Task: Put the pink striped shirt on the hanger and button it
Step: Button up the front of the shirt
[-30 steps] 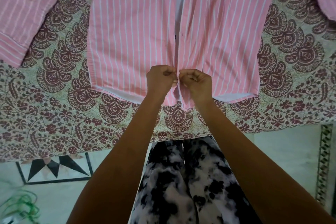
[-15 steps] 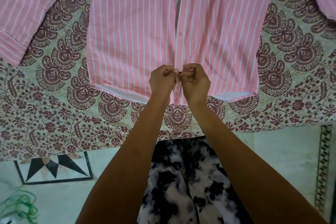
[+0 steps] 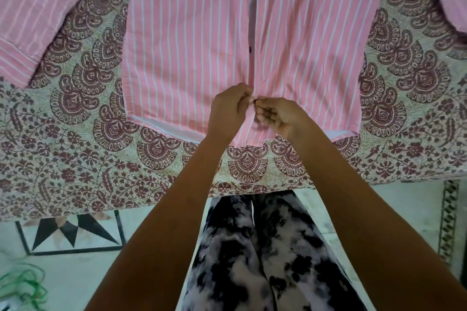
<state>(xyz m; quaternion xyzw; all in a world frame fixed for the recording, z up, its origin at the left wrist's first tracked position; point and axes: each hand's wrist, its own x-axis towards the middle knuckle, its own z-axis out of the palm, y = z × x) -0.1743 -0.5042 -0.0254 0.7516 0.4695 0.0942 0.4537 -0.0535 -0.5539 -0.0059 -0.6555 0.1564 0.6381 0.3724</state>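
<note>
A cream cotton bedspread printed with maroon paisley fans and small flowers (image 3: 75, 159) spreads beneath and to both sides of the left hand (image 3: 228, 111) and right hand (image 3: 283, 118). Its edge lies nearer the person than both hands. Below the hands, black-and-white mottled trousers (image 3: 252, 260) cover 2 legs. Down and left of the left hand, the pale stone floor (image 3: 75, 280) bears a black-framed inlay with black triangles (image 3: 68, 233). A tangled green cord (image 3: 25, 285) lies further down and left. Down and right of the right hand runs a dark patterned floor border strip (image 3: 448, 222).
</note>
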